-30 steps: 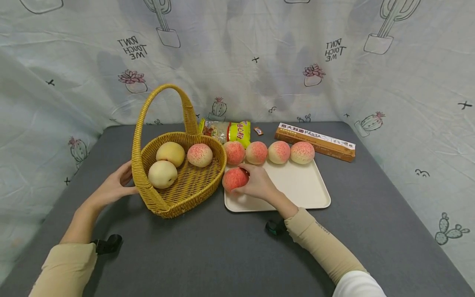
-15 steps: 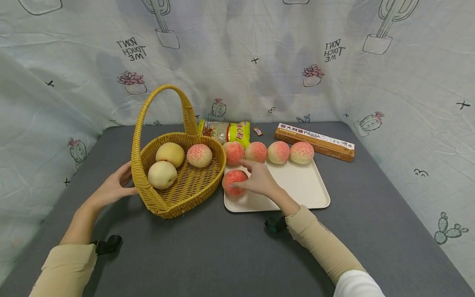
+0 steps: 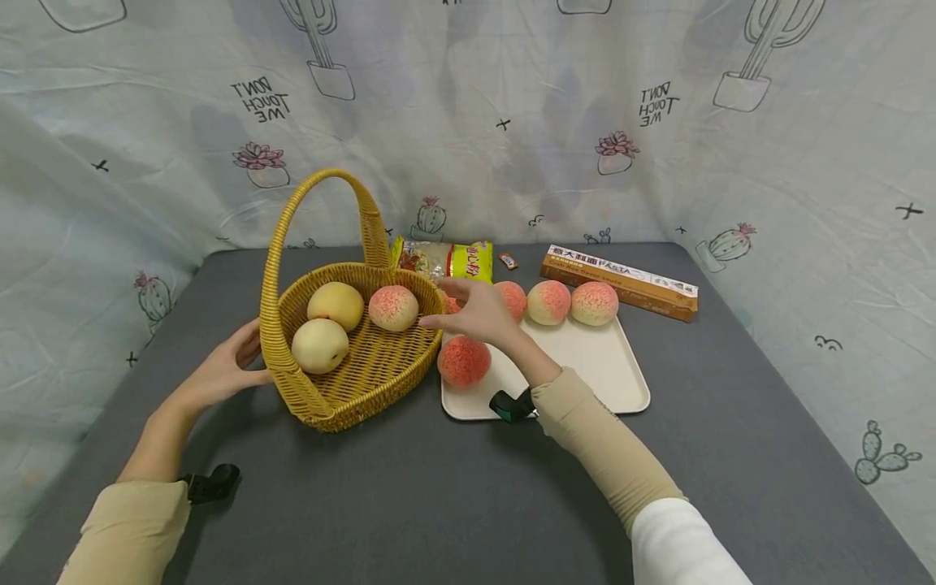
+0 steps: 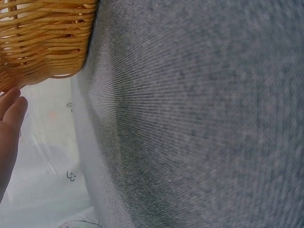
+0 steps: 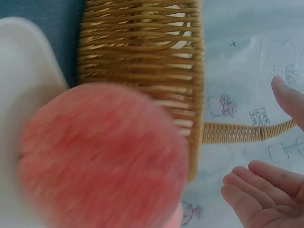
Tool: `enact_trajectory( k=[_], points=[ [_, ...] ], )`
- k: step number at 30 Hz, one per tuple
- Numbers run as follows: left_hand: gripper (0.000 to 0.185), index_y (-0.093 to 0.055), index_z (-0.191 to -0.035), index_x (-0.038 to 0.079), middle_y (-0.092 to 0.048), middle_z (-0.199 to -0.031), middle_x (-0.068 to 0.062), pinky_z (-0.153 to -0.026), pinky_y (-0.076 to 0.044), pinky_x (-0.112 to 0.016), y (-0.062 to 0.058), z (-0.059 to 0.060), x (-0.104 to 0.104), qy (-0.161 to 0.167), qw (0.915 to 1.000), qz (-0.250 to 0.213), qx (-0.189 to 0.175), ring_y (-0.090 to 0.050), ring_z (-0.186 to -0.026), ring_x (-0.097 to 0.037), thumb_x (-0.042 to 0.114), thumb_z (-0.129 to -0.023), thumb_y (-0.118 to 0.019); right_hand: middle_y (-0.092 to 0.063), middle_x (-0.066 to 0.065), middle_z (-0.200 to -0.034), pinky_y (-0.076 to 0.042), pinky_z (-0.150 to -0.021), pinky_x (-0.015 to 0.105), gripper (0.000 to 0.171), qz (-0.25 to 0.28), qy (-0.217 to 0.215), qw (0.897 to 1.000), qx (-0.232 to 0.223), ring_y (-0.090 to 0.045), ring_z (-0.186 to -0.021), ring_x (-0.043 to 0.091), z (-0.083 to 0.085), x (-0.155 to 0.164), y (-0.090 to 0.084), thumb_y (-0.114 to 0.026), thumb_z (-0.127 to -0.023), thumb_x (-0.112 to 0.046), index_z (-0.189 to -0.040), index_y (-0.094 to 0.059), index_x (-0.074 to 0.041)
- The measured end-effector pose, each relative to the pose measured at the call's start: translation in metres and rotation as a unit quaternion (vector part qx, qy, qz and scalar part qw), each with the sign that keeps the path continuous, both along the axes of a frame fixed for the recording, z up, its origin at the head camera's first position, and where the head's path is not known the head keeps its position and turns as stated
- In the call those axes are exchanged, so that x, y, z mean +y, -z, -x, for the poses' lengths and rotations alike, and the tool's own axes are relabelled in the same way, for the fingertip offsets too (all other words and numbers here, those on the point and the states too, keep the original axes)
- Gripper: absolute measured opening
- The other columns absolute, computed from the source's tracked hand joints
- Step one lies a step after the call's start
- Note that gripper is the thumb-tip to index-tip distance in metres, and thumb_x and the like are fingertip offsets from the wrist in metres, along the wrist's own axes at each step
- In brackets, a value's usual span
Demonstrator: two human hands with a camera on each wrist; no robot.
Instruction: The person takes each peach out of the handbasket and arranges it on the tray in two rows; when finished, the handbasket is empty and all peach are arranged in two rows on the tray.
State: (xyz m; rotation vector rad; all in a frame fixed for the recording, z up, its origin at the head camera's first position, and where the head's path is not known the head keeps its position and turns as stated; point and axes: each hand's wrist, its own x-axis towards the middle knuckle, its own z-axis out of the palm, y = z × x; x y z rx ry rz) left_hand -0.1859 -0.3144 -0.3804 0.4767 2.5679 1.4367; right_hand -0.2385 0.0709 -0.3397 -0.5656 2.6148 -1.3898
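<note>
The person's right hand point(image 3: 478, 310) is hovering above the back left corner of the cream tray point(image 3: 600, 370), its grip spread and holding nothing, fingers relaxed and pointing toward the wicker basket point(image 3: 351, 382). Just below it, the reddest peach point(image 3: 464, 361) is lying free on the tray's near left part, close beside the basket wall; the right wrist view is showing it as a blurred pink ball point(image 5: 102, 156) against the weave. The left hand point(image 3: 223, 370) is resting against the basket's outer left side, fingers straight and touching the wicker. Inside the basket two pale yellow peaches point(image 3: 327, 325) and one pink one point(image 3: 393, 307) are sitting. Three more pink peaches point(image 3: 570, 302) are lining the tray's far edge, one partly hidden by the hand. Behind them on the grey bench point(image 3: 439, 504) a snack bag point(image 3: 457, 260) and a pasta box point(image 3: 621, 280) are lying.
</note>
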Motion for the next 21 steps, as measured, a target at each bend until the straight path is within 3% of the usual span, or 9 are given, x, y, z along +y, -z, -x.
enact_trajectory(
  k=[5,10,13,16,21],
  points=[
    [0.093,-0.003,-0.155,0.0,-0.012,-0.154,-0.035,-0.109,-0.016,-0.069,0.0,-0.001,-0.001,0.001,1.0,-0.001,0.001,-0.013,-0.141,-0.047,0.004,-0.09,-0.068,-0.052,0.007,-0.142,-0.049,-0.101,0.035,0.076,-0.02,0.001,1.0,-0.009,-0.051,-0.128,0.022,0.009,-0.021,-0.007,-0.081,-0.08,-0.038,-0.143,-0.05,-0.008],
    [0.093,-0.003,-0.156,0.001,-0.012,-0.154,-0.035,-0.109,-0.016,-0.069,0.0,-0.001,-0.002,0.001,1.0,-0.002,0.003,-0.017,-0.146,-0.029,0.004,-0.09,-0.068,-0.055,0.008,-0.138,-0.049,-0.099,0.035,0.074,-0.054,0.011,0.998,-0.007,-0.053,-0.125,0.021,0.019,-0.038,-0.012,-0.079,-0.081,-0.041,-0.141,-0.052,-0.008],
    [0.093,-0.003,-0.156,0.001,-0.011,-0.154,-0.035,-0.109,-0.015,-0.069,0.0,0.0,-0.002,-0.001,1.0,-0.006,0.0,-0.015,-0.146,-0.033,0.004,-0.09,-0.068,-0.058,0.011,-0.134,-0.051,-0.097,0.036,0.071,-0.046,0.011,0.999,-0.021,-0.054,-0.122,0.024,0.026,-0.047,-0.012,-0.078,-0.082,-0.039,-0.139,-0.054,-0.005],
    [0.094,-0.002,-0.156,0.001,-0.01,-0.155,-0.035,-0.109,-0.014,-0.07,0.0,0.0,-0.002,-0.001,0.9999,-0.012,-0.007,-0.01,-0.142,-0.048,0.004,-0.09,-0.068,-0.059,0.013,-0.131,-0.053,-0.094,0.035,0.069,-0.022,0.017,0.998,-0.053,-0.055,-0.119,0.026,0.032,-0.056,-0.008,-0.079,-0.082,-0.036,-0.137,-0.055,-0.002],
    [0.094,-0.002,-0.156,0.001,-0.01,-0.155,-0.035,-0.109,-0.013,-0.071,0.001,0.0,-0.002,0.002,0.9998,-0.015,-0.01,-0.01,-0.141,-0.05,0.004,-0.089,-0.069,-0.06,0.012,-0.129,-0.055,-0.09,0.033,0.067,-0.012,0.068,0.993,-0.096,-0.057,-0.118,0.026,0.04,-0.069,0.002,-0.082,-0.079,-0.035,-0.132,-0.059,-0.001]
  ],
)
